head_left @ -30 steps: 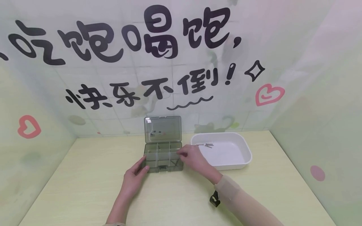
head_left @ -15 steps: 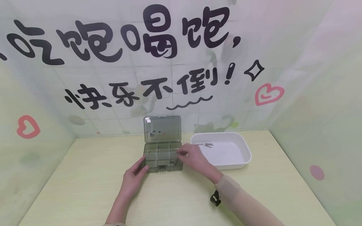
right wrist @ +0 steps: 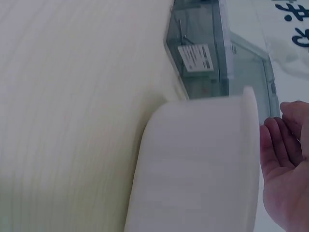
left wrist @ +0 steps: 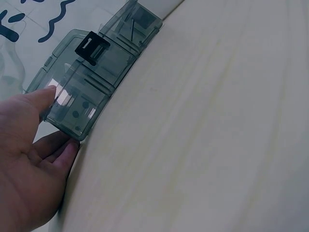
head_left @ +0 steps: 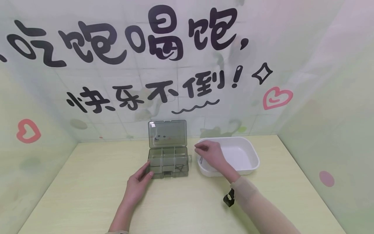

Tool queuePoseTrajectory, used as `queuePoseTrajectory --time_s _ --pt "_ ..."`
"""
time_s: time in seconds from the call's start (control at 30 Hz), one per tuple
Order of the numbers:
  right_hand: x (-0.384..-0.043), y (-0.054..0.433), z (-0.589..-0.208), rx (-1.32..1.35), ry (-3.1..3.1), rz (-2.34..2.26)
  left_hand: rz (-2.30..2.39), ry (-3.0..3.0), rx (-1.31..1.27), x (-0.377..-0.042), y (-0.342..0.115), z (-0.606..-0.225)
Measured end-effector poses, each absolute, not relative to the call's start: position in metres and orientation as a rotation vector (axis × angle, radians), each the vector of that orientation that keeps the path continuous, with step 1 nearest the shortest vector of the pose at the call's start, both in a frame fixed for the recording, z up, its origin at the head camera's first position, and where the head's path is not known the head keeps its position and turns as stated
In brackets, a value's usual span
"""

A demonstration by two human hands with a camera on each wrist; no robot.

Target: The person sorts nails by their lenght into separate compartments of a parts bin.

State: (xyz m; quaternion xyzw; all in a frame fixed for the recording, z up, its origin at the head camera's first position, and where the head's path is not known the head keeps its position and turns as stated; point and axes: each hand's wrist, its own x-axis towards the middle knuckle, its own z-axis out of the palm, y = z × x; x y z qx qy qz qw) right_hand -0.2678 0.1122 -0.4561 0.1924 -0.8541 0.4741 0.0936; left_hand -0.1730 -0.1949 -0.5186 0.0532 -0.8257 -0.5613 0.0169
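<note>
A clear grey compartment box (head_left: 168, 161) stands with its lid (head_left: 167, 134) raised. My left hand (head_left: 137, 184) grips the box's left end; in the left wrist view the thumb (left wrist: 44, 98) lies on its front wall and the fingers curl at its end. Several thin dark screws (head_left: 179, 168) lie crossed in the front right compartment. Over the left end of a white tray (head_left: 239, 170) is my right hand (head_left: 214, 155), its fingers loosely bent and nothing visible between them. Partly hidden beneath it, a few screws (head_left: 201, 159) show in the tray.
Box and tray stand side by side on a pale wooden table (head_left: 175, 204), a small gap between them. A printed wall (head_left: 117, 71) with large black lettering rises close behind, and side walls (head_left: 330, 136) flank the table. A black strap (head_left: 229, 198) hangs at the right wrist.
My right hand has left the box's right edge and moved right, over the tray's left end, now covering most of the screws there. The left hand has stayed on the box.
</note>
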Motion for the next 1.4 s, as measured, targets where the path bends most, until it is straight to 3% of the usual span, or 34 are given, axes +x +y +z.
queuePoseTrajectory --time_s 0.5,1.4 --pt "-0.290 0.146 -0.472 0.360 -2.805 1.367 -1.744 -2.567 0.168 -0.173 -0.195 -0.519" --pt "-0.295 0.132 -0.480 0.515 -3.062 0.987 -1.756 -2.562 0.185 -0.174 -0.195 -0.520"
